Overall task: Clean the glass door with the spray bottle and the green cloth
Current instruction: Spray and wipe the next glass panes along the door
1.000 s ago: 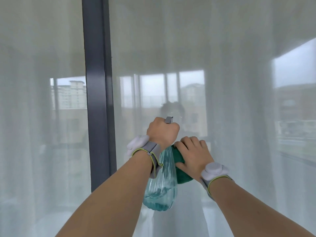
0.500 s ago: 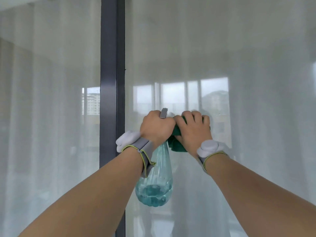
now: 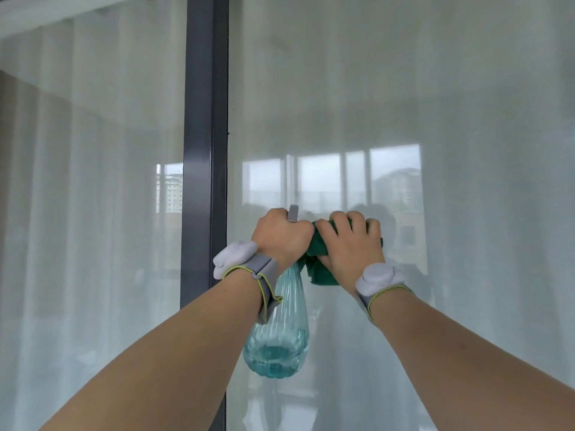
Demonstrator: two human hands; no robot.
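- A sheer white curtain (image 3: pixel 77 213) hangs behind the glass at far left.
- A dark vertical door frame (image 3: pixel 203 150) stands left of centre.
- The left hand (image 3: pixel 280 237) is curled round the neck of the spray bottle (image 3: pixel 277 343) (clear, ribbed, blue liquid at the bottom), its grey nozzle poking above the knuckles.
- The right hand (image 3: pixel 351 244), just beside the left hand, grips the bunched green cloth (image 3: pixel 317 269) against the glass door (image 3: pixel 404 104).
- Both wrists wear grey wristbands (image 3: pixel 261 275).
- Reflected windows show in the pane.
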